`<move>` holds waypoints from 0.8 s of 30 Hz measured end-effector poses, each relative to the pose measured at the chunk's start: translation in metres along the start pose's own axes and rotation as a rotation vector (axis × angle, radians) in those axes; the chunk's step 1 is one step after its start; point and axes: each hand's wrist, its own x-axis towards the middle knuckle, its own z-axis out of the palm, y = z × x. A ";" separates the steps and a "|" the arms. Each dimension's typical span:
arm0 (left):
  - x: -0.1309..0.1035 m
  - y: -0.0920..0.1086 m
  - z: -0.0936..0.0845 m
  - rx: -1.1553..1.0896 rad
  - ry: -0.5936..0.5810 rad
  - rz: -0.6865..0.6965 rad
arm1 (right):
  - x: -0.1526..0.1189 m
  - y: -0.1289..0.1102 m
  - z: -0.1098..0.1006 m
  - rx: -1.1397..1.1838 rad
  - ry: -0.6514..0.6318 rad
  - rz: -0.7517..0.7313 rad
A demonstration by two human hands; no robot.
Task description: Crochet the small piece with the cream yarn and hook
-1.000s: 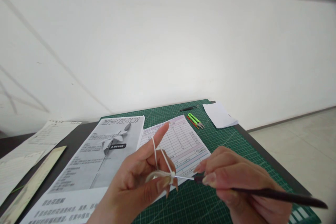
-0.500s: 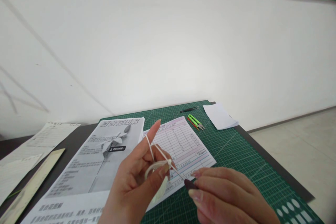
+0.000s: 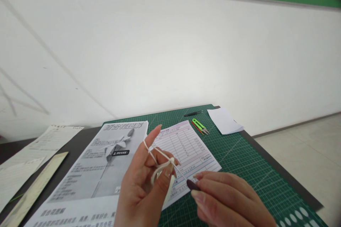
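White yarn (image 3: 167, 192) is looped round the raised index finger of my left hand (image 3: 145, 188). Thumb and bent fingers of that hand pinch the yarn near a small knot (image 3: 172, 160). My right hand (image 3: 229, 197) is closed on the dark handle of a crochet hook (image 3: 192, 185). The hook's thin metal shaft reaches up and left to the knot, and its tip is hidden in the yarn. Both hands are above a lined printed form (image 3: 197, 149) on the green cutting mat (image 3: 234, 156).
Left of my hands lies a printed booklet (image 3: 90, 170). Farther left are a pale ruler-like strip (image 3: 39, 184) and handwritten sheets (image 3: 53, 142). Beyond the form lie green thread snips (image 3: 198, 125), black tweezers (image 3: 192, 114) and folded white paper (image 3: 223, 120).
The view has tilted slightly, so the table items sit a little lower. My left index finger has leaned slightly left with the yarn loop. Both hands keep their holds.
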 end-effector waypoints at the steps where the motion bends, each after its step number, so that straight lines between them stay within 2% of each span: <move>1: 0.000 0.000 0.000 0.002 -0.003 0.004 | -0.003 0.001 0.002 0.014 0.000 -0.006; 4: 0.000 0.000 0.001 -0.027 0.015 0.002 | -0.011 0.005 0.009 0.080 0.040 0.029; 6: 0.000 0.002 0.003 -0.105 0.017 -0.012 | -0.013 0.007 0.014 0.148 0.113 0.050; 10: 0.001 0.008 0.007 -0.321 0.010 -0.126 | -0.001 0.009 0.019 0.320 0.203 0.126; 14: 0.002 0.012 0.006 -0.412 -0.036 -0.219 | 0.009 0.012 0.020 0.457 0.245 0.136; 17: 0.002 0.014 0.003 -0.468 -0.075 -0.241 | 0.001 0.014 0.021 0.385 0.208 0.071; 21: 0.005 0.016 -0.001 -0.552 -0.147 -0.301 | -0.014 0.014 0.019 0.167 0.130 -0.032; 24: 0.007 0.017 -0.003 -0.579 -0.184 -0.333 | -0.015 0.010 0.016 0.023 0.073 -0.085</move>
